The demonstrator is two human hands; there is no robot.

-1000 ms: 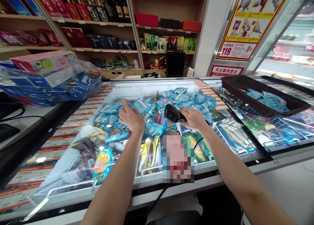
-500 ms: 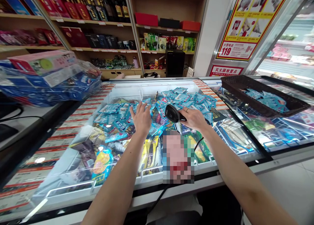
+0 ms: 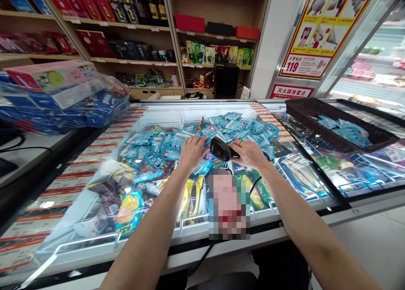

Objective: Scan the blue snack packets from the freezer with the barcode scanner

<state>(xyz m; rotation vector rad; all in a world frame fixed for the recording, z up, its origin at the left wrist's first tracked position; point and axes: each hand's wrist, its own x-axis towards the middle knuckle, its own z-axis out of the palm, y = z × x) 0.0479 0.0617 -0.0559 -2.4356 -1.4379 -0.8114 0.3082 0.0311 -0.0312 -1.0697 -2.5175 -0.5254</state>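
My right hand (image 3: pixel 249 153) is wrapped round the handle of a black barcode scanner (image 3: pixel 220 149), whose head points left. To the left, my left hand (image 3: pixel 192 153) reaches over many small blue packets (image 3: pixel 171 145) spread on the freezer's glass top. Its fingers are bent slightly downward with the thumb apart, close to the scanner head; whether the fingertips touch a packet is hidden. A blurred-out pinkish object (image 3: pixel 228 203) lies at the front edge, below the scanner. Under the glass are yellow wrappers (image 3: pixel 191 197) and other packs.
A dark brown basket (image 3: pixel 335 144) holding more blue packets stands at the right. Plastic-wrapped boxes (image 3: pixel 60 98) are stacked at the left. Price-label strips (image 3: pixel 95 155) line the glass. Behind stand shelves (image 3: pixel 126 62) of goods. A black cable (image 3: pixel 202 258) hangs over the front edge.
My left hand has moved right, toward the scanner, and its spread fingers have drawn closer together. The scanner head has shifted slightly left and down in my right hand.
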